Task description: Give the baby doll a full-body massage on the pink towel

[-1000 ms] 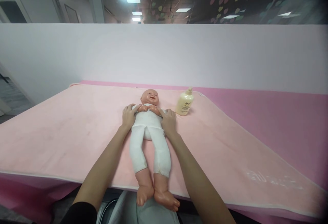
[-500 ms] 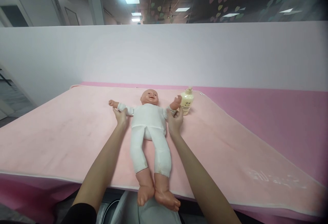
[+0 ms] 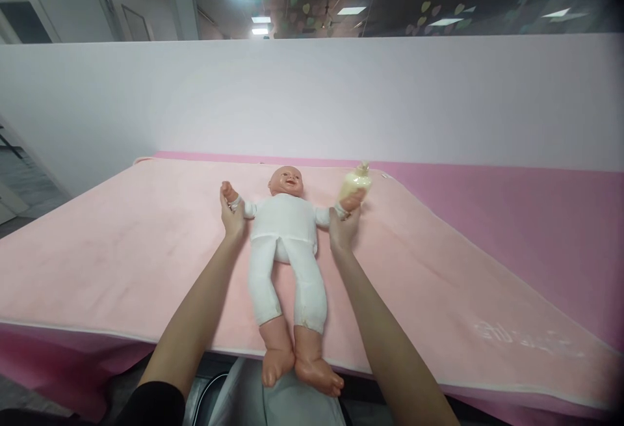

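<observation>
item: doll [image 3: 285,231], supine mid-blanket [image 3: 121,244], feet over the near edge. my left hand [image 3: 233,218] and right hand [image 3: 344,227] clasp its wrists; i'd keep both arms level, clear of the lotion bottle [image 3: 355,182].

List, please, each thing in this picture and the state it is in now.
Doll: lying on its back, arms spread out to the sides, feet past the table edge.
Left hand: shut on the doll's wrist.
Right hand: shut on the doll's other wrist.
Lotion bottle: upright, partly hidden behind the doll's raised hand.
Pink blanket: spread flat under the doll.
</observation>
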Motion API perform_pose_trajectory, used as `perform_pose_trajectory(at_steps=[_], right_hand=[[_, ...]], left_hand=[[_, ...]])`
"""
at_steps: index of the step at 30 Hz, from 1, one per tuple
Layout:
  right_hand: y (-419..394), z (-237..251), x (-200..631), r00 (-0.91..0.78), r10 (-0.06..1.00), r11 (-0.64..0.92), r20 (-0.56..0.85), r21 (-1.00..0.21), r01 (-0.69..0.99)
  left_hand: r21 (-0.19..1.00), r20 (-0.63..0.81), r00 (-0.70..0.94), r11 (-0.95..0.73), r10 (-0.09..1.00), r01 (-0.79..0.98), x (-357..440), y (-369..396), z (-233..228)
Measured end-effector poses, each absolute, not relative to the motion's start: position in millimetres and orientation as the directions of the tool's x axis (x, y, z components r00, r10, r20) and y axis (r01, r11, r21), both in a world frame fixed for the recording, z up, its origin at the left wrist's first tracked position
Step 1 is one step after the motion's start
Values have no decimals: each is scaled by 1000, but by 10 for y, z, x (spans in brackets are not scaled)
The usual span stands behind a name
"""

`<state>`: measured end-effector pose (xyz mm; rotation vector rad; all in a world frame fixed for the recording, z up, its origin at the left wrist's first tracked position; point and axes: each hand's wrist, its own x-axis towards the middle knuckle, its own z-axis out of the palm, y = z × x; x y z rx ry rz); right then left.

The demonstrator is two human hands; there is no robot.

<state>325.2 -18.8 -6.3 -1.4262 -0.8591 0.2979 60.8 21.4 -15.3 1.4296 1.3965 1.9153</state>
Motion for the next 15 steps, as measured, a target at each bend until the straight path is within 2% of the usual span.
perform_pose_trajectory(at_steps=[2, 4, 7, 9, 11, 15], right_hand=[[-238, -29, 3193, 489, 736, 171, 468, -828, 534], [-275, -22, 3130, 255, 787, 202, 562, -625, 754], [-291, -46, 3059, 9, 825, 186, 565, -287, 940], [-283, -65, 3037, -41, 829, 149, 558, -149, 978], [-274, -75, 3033, -72, 825, 142, 561, -83, 986], [-282, -66, 3039, -90, 826, 157, 557, -73, 985]], left_hand=[[816, 545, -382, -368, 746, 445, 647, 160, -120], [706, 581, -270, -309, 768, 638, 692, 107, -76], [404, 599, 9, -312, 800, 860, 788, 38, 1], [228, 578, 139, -323, 804, 919, 856, 4, 51], [149, 562, 186, -320, 806, 936, 903, -15, 88], [144, 558, 209, -341, 803, 929, 907, -4, 83]])
